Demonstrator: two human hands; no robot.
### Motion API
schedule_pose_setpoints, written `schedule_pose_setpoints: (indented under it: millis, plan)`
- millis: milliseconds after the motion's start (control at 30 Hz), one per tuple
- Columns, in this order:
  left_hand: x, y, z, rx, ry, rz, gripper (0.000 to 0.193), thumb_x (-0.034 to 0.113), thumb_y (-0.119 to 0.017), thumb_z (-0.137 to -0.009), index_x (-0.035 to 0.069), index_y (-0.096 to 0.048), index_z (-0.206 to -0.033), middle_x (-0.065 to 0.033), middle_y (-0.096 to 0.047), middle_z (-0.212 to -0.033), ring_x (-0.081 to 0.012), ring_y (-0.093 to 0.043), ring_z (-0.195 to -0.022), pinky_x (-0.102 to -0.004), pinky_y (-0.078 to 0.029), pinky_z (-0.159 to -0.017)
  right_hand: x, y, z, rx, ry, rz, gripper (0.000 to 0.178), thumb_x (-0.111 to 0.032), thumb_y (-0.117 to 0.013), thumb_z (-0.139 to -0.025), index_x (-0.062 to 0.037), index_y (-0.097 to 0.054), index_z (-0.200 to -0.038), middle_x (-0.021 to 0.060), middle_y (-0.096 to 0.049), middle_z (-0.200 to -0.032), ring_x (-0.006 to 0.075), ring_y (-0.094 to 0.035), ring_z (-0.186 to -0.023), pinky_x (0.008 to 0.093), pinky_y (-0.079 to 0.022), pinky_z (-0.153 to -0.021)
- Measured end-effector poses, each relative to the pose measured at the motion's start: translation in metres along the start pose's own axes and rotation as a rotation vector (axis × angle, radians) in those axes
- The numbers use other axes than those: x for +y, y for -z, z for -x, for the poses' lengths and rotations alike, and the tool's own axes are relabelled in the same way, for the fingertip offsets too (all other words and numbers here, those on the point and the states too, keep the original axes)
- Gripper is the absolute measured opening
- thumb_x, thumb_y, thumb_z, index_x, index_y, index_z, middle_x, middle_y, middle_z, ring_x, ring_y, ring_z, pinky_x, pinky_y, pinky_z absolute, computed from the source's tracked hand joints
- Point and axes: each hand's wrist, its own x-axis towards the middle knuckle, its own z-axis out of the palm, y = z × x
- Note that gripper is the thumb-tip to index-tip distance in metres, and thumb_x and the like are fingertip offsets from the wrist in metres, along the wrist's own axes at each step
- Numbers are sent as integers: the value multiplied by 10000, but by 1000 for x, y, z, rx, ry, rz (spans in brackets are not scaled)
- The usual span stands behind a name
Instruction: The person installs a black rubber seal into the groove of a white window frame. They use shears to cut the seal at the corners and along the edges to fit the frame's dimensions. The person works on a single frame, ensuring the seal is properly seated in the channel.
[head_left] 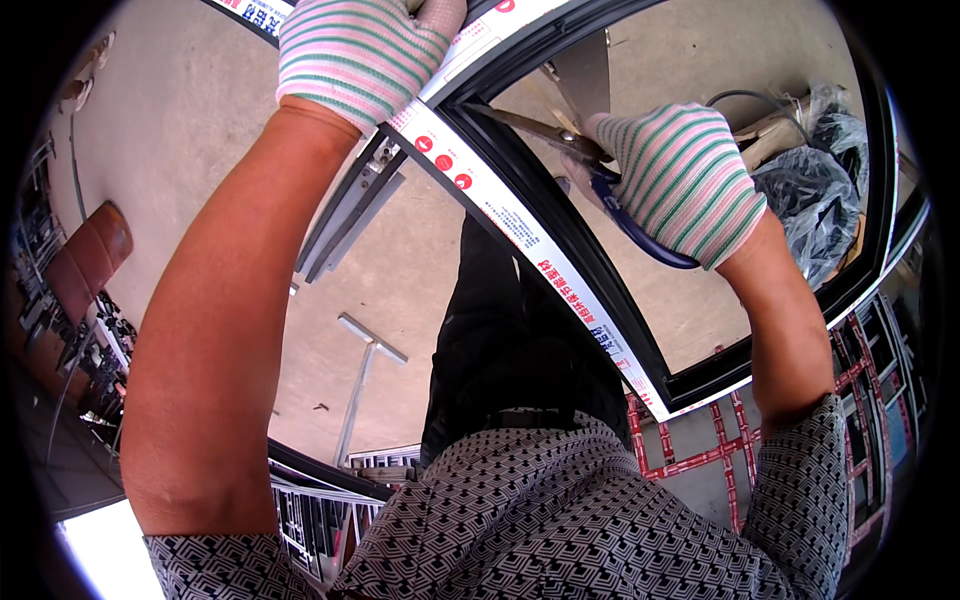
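Note:
My right hand, in a white glove with green and pink stripes, is closed round the dark blue handle of a pair of scissors. The metal blades point up and left, their tips at the black inner edge of a window frame. White film with red and blue print covers the frame's outer face. At the top of the view my left hand, gloved alike, lies over the frame's corner area. Its thumb curls in toward the fingers, most of which run out of view; what they grip is hidden.
Crumpled clear plastic lies on the floor beyond the frame opening, right. Red-and-white wrapped bars are stacked below right. A brown chair stands at left. Under my left arm are a metal profile and a T-shaped metal stand.

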Motion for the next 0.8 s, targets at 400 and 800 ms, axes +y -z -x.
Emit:
schedule_pose_setpoints:
  millis: [400, 800]
  plan:
    - [3, 2, 2, -33, 62, -34, 366, 219, -612, -961, 17, -687, -666, -243, -565, -589, -379, -626, -505, -429, -481, -522, -5, 45, 28, 7, -30, -101, 278, -305, -711, -976, -34, -760, -937, 150, -697, -660, 294, -711, -583, 357, -563, -564]
    - [6, 7, -2, -22, 43, -1, 346, 206, -616, -959, 28, -676, -668, -238, -569, -604, -393, -615, -515, -452, -467, -526, -18, 15, 30, 56, -46, -242, 266, -295, -690, -978, -38, -750, -947, 176, -706, -700, 332, -718, -618, 374, -575, -584]
